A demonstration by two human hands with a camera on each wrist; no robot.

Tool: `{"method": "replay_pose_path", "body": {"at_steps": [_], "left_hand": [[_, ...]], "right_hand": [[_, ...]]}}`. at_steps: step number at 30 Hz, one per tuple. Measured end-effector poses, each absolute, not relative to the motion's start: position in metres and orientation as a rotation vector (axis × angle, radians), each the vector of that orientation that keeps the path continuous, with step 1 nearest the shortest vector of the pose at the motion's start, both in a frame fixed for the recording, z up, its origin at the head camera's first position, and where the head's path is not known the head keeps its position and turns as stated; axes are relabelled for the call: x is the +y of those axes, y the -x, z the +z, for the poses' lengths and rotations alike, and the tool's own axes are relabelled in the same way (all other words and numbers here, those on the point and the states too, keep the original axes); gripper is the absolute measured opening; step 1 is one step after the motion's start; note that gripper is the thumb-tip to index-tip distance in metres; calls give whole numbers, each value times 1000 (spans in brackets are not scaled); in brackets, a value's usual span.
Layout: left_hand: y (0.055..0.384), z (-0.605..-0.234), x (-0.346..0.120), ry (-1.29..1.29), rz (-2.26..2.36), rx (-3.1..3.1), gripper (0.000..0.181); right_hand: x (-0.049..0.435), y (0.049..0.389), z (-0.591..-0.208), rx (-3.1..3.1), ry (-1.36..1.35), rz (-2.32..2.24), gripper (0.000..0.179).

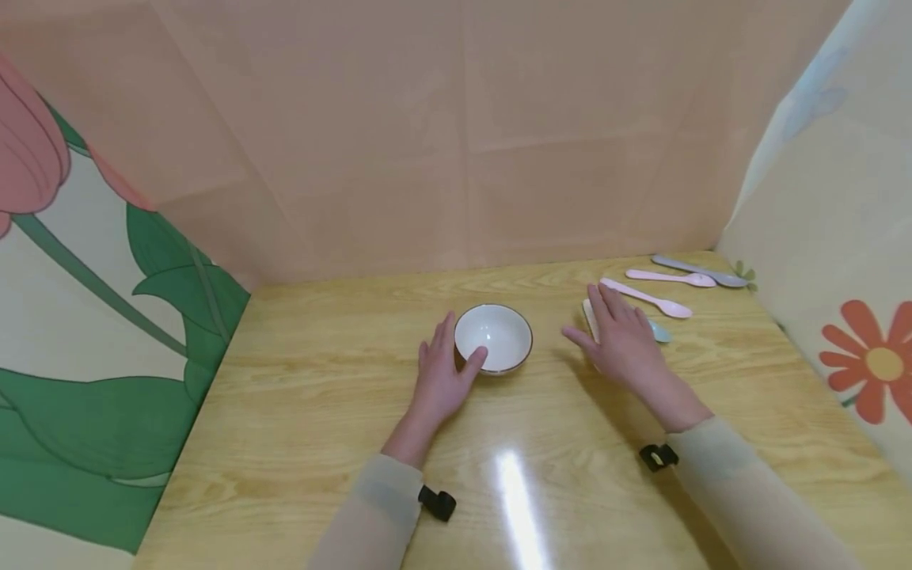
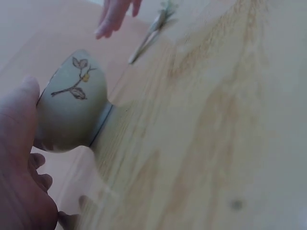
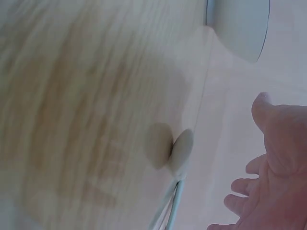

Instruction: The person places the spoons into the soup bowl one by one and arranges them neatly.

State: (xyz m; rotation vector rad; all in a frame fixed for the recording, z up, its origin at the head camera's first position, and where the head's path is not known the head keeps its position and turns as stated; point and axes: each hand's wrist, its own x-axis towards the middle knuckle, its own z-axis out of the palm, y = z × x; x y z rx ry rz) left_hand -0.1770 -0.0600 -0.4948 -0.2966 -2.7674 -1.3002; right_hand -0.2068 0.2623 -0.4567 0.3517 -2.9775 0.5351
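A white bowl (image 1: 493, 339) with a dark rim stands upright on the wooden table; a leaf-and-twig drawing shows on its outside (image 2: 79, 91). My left hand (image 1: 440, 384) is at the bowl's left side, its fingers extended along the wall and its thumb over the near rim. Whether it bears on the bowl, I cannot tell. To the right, my right hand (image 1: 627, 344) hovers with spread fingers over a pale, flat-edged thing (image 1: 589, 317) and a light blue spoon (image 1: 661, 332), both partly hidden by it. The right wrist view shows a pale spoon-like head (image 3: 182, 149) beside that hand.
Behind the right hand lie a pale pink spoon (image 1: 648, 299), a second pink spoon (image 1: 670, 276) and a greyish-purple spoon (image 1: 701, 270). A pinkish cloth backdrop (image 1: 427, 142) rises at the table's far edge, with flower-printed sheets at both sides.
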Motion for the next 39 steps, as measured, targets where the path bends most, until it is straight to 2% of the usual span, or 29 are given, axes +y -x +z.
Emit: {"method": "replay_pose_path", "body": {"at_steps": [7,39], "left_hand": [[174,-500,-59,291,-1350,-2781,93],[176,-502,-60,382,-1314,-2776,111]], "right_hand": [[274,208,-463,-2902,-383,571,97],[295,225,-462,-3111,-211,737,87]]}}
